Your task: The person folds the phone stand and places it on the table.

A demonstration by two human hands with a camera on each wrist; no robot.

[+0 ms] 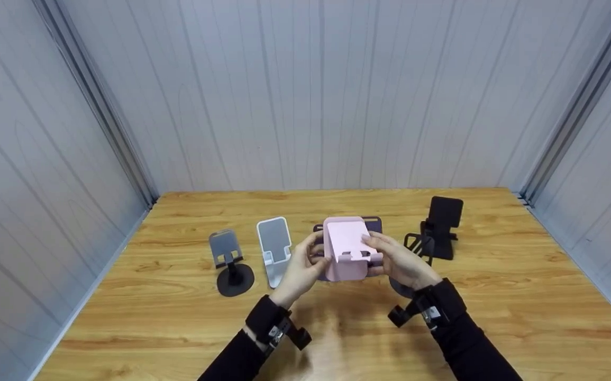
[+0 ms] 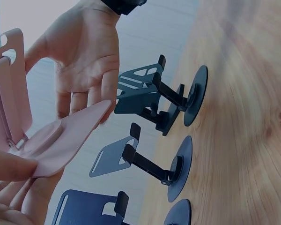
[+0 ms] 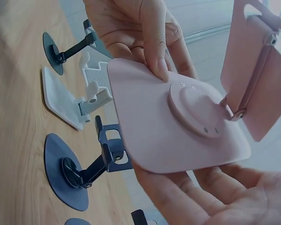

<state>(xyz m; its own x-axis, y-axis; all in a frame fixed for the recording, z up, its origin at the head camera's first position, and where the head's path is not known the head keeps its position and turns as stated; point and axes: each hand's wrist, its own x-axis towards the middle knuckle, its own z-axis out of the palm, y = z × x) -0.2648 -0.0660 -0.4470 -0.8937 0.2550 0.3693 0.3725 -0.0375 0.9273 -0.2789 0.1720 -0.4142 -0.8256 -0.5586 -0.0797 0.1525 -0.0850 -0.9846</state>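
Both hands hold a pink folding phone stand (image 1: 345,271) up over the middle of the table. My left hand (image 1: 299,271) pinches its flat base at one edge, thumb on the face with the round hinge disc, as the right wrist view shows. At the other side my right hand (image 1: 404,263) grips the stand, its thumb on the cradle plate and its fingers against the base. The cradle stands out at an angle from the base (image 3: 145,117). Behind it, partly hidden, is a dark purple stand (image 1: 373,224).
On the wooden table (image 1: 189,328) stand a grey phone stand with round black base (image 1: 235,279) and a white stand (image 1: 274,241) at the left. At right are a dark stand with open frame (image 1: 427,244), partly behind my right hand, and a black stand (image 1: 446,211). Pale panels (image 1: 305,95) enclose the table.
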